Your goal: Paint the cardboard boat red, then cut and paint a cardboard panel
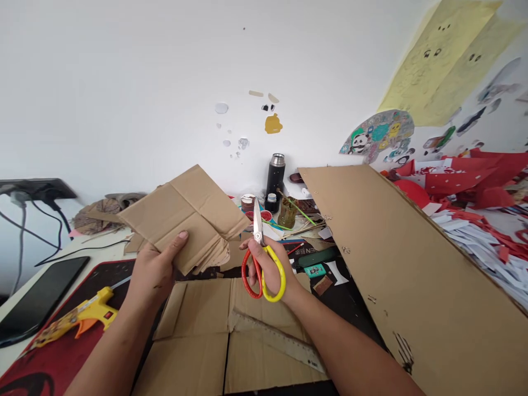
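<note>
Item: left hand [154, 269], raised over the table [16, 308], grip pinching a folded cardboard piece [185, 217] with the thumb on top, near its lower edge.

Item: right hand [270, 269], fingers through the red and yellow loops of the scissors [260, 258]; grip pressed together around the handles, blades shut and pointing up, tip just beside the piece's right edge.

Beneath: flattened cardboard sheet [206, 341] with a clear ruler [280, 338] lying across it.

Right: large cardboard panel [404, 264], leaning, its near edge close to the right forearm.

Left: yellow glue gun [78, 319] and dark tablet [37, 300].

Behind: black flask [275, 176], jar of brushes [287, 213], small pots.

Hazards, as judged: the piece's lower right edge is ragged and layered, so blades may snag or skid; the left thumb sits near any cut line; a wide right elbow swing could knock the leaning panel.

Open room: best directly above the flat sheet; crowded behind and to the right.
</note>
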The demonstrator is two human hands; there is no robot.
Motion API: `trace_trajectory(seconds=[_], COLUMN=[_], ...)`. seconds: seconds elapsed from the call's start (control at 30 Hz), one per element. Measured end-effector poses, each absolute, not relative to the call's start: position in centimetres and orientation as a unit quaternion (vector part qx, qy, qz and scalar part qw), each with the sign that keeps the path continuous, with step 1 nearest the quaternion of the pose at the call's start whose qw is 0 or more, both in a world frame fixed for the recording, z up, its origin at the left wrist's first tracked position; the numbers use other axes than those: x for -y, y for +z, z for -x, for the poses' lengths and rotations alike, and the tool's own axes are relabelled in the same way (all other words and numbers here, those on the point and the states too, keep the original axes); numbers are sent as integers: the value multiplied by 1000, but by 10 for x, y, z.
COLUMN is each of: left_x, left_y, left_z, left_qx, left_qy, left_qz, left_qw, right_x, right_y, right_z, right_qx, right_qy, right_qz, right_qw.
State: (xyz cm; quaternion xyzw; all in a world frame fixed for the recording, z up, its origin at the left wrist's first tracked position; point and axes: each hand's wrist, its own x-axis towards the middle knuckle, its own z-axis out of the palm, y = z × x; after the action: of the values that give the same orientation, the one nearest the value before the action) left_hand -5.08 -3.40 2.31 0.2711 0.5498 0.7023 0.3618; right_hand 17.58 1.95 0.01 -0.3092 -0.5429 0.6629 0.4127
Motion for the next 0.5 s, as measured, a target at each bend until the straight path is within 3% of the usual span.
trace_trajectory(seconds=[0.2, 0.5], left_x=[36, 34], left_y=[19, 29], left_z=[50, 36], left_qx=[-524, -517], left_qy=[680, 716], left_qz=[-250, -214], left_qw=[448, 418], right_x=[-20, -19], right_y=[-6, -20], right_z=[-172, -170], right_qx=[576, 635], right_qy=[662, 644], right_qz=[301, 296], right_qw=[374, 306])
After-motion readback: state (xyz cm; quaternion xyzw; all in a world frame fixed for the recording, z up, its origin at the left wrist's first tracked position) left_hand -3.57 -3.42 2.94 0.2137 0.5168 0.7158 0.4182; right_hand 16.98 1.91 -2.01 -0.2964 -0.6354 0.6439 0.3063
